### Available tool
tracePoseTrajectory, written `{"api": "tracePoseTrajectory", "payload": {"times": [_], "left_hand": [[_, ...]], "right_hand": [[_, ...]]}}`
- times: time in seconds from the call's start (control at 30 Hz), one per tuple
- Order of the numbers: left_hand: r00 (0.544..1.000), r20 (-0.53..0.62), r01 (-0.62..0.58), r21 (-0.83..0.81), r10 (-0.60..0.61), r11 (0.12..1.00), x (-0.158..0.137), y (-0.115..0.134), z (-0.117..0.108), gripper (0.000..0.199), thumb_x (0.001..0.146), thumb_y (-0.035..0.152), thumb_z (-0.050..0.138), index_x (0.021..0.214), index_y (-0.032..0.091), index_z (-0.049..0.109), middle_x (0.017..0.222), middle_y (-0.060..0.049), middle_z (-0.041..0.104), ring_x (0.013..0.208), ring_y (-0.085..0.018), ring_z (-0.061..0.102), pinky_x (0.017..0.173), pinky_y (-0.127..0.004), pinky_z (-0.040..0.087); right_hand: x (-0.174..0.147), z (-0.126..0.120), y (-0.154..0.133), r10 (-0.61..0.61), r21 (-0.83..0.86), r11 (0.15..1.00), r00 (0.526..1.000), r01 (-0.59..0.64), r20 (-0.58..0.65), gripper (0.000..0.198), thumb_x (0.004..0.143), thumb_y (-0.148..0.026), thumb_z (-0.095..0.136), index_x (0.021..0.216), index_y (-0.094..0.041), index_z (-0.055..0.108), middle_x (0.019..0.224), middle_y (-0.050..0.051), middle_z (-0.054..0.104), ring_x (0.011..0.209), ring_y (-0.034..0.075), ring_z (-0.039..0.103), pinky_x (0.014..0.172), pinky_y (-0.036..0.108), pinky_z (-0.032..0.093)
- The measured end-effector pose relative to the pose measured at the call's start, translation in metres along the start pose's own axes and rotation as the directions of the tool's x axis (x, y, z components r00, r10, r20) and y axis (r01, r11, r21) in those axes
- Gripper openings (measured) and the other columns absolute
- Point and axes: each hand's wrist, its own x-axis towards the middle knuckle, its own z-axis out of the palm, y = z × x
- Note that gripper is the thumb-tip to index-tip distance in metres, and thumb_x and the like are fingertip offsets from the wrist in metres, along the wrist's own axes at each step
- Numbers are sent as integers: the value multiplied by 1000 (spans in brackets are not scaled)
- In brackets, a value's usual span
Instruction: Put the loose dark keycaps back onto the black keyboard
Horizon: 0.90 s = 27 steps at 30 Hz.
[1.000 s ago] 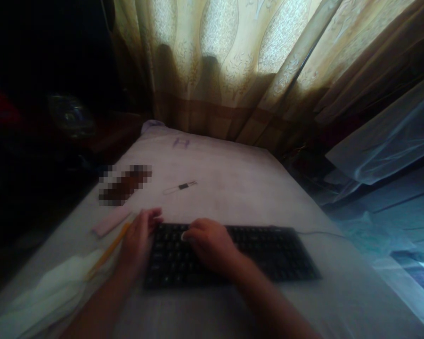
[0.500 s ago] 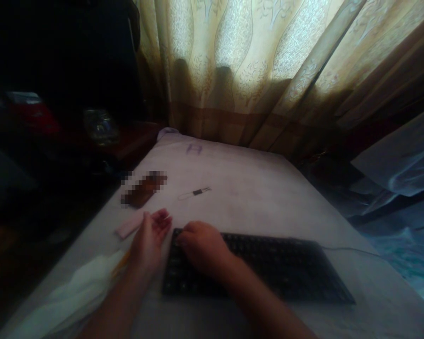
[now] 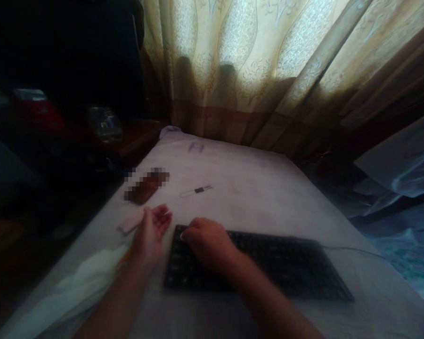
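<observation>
A black keyboard (image 3: 286, 266) lies on the pale cloth-covered surface in front of me. My right hand (image 3: 208, 242) is over its upper left corner, fingers curled together and pointing down at the keys. A small whitish bit shows at those fingertips, too blurred to name. Left of the keyboard, my left hand (image 3: 153, 230) rests with its palm turned inward and fingers loosely apart, nothing in them. Just behind that hand is a flat pink piece (image 3: 131, 221), partly covered by it. Near my left forearm lies a crumpled white cloth or tissue (image 3: 92, 273), with something yellowish beside it.
Farther back are a blurred-out brown object (image 3: 148, 186) and a small dark piece with a thin loop (image 3: 199, 190). The keyboard's cable (image 3: 353, 249) runs off to the right. A patterned curtain (image 3: 233, 84) hangs behind; a glass jar (image 3: 106, 125) stands at left.
The view has shifted slightly. My right hand stays at the keyboard's upper left corner, and the whitish bit at its fingertips shows more clearly. My left hand has hardly moved.
</observation>
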Motion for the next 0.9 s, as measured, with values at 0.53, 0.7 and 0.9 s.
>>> {"api": "tracePoseTrajectory", "payload": {"times": [0.53, 0.7, 0.9], "left_hand": [[987, 108, -145, 266, 120, 953, 3, -2, -6, 28, 88, 40, 49, 92, 17, 65, 104, -8, 69, 91, -19, 66, 92, -39, 52], [905, 313, -424, 595, 290, 683, 11, 17, -24, 23, 74, 35, 62, 92, 24, 72, 105, -3, 71, 111, -25, 59, 109, -44, 36], [728, 680, -685, 727, 85, 54, 35, 16, -54, 40, 81, 41, 48, 112, 27, 69, 129, -3, 64, 133, -29, 45, 113, -51, 31]], "right_hand": [[-66, -27, 34, 214, 318, 931, 973, -178, -83, 20, 88, -12, 56, 99, -19, 70, 95, 5, 69, 84, 16, 65, 77, 27, 49], [-83, -17, 30, 245, 240, 948, 960, -209, -134, 24, 88, -13, 54, 106, -21, 69, 101, 6, 69, 90, 19, 64, 80, 31, 50], [-83, -17, 24, 260, 73, 965, 961, -253, -98, 27, 84, -8, 57, 102, -22, 72, 101, 7, 67, 88, 19, 62, 76, 30, 48]]}}
